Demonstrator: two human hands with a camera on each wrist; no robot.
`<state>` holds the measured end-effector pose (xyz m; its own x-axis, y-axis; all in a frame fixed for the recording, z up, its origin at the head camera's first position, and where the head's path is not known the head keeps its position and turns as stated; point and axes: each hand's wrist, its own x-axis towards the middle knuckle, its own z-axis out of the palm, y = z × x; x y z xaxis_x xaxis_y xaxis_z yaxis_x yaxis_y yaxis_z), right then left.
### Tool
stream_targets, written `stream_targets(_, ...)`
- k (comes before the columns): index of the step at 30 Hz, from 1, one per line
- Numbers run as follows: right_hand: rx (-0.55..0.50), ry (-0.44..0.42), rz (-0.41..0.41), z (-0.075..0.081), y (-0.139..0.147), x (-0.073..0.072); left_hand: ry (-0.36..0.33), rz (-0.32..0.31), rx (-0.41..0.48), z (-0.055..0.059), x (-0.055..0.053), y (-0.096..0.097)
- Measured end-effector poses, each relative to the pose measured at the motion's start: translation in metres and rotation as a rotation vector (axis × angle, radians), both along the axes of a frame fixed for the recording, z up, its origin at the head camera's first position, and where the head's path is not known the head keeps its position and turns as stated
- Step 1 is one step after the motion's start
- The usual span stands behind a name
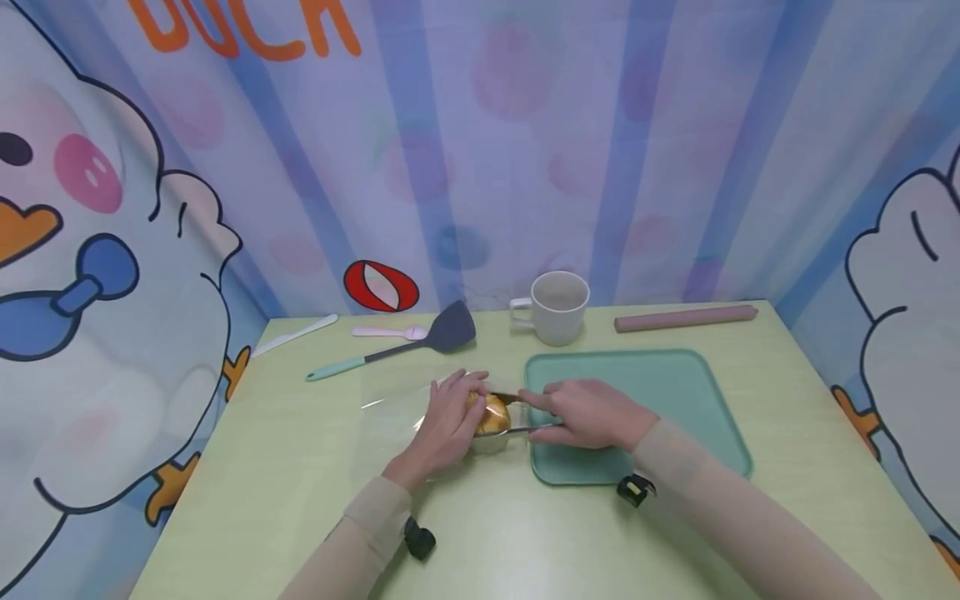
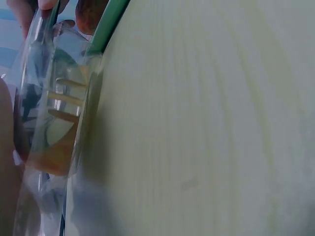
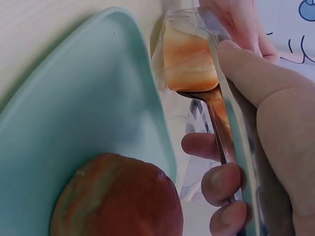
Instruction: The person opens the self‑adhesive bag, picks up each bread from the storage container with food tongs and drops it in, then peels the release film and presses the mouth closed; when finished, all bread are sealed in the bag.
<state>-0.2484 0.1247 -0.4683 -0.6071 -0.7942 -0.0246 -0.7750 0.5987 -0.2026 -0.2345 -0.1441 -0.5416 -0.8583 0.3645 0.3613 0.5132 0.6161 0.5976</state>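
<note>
My right hand (image 1: pixel 588 412) grips metal tongs (image 3: pixel 219 130), one arm under the thumb and the other held by curled fingers. Between the tong ends is a golden-brown bread bun (image 1: pixel 495 414), seen through clear plastic in the right wrist view. My left hand (image 1: pixel 450 421) holds the clear plastic bag (image 2: pixel 61 98) around the bun, its fingers over the bun's top and side. The bag's flat part (image 1: pixel 390 425) spreads left on the table. A second bun (image 3: pixel 118 196) lies on the green tray (image 1: pixel 645 367); in the head view my right hand and arm hide it.
Behind the hands stands a white mug (image 1: pixel 558 308). A spatula (image 1: pixel 450 329), a pink fork (image 1: pixel 386 332) and a white knife (image 1: pixel 296 335) lie at the back left. A pinkish rolling pin (image 1: pixel 686 318) lies behind the tray, near the curtain (image 1: pixel 517 167).
</note>
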Motion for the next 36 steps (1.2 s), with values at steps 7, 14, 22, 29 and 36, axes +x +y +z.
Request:
stream_targets(7, -0.002, 0.019, -0.012, 0.003, -0.008, 0.002, 0.020, -0.006, -0.023, 0.006, 0.001, 0.005)
stream_targets(14, -0.004, -0.014, -0.044, 0.006, -0.015, 0.004, 0.056, 0.006, -0.046, 0.009, 0.003, 0.007)
stream_targets(22, -0.026, 0.010, -0.066, -0.003, -0.021, 0.007, 0.049, -0.005, -0.069, 0.009, 0.003, 0.006)
stream_targets(29, -0.027, 0.018, -0.101, -0.013, -0.020, 0.011, 0.023, 0.010, -0.087, 0.003, 0.001, -0.001)
stream_targets(36, -0.007, -0.005, -0.133, -0.013, -0.014, 0.009, 0.024, 0.011, -0.085, -0.001, -0.001, -0.006)
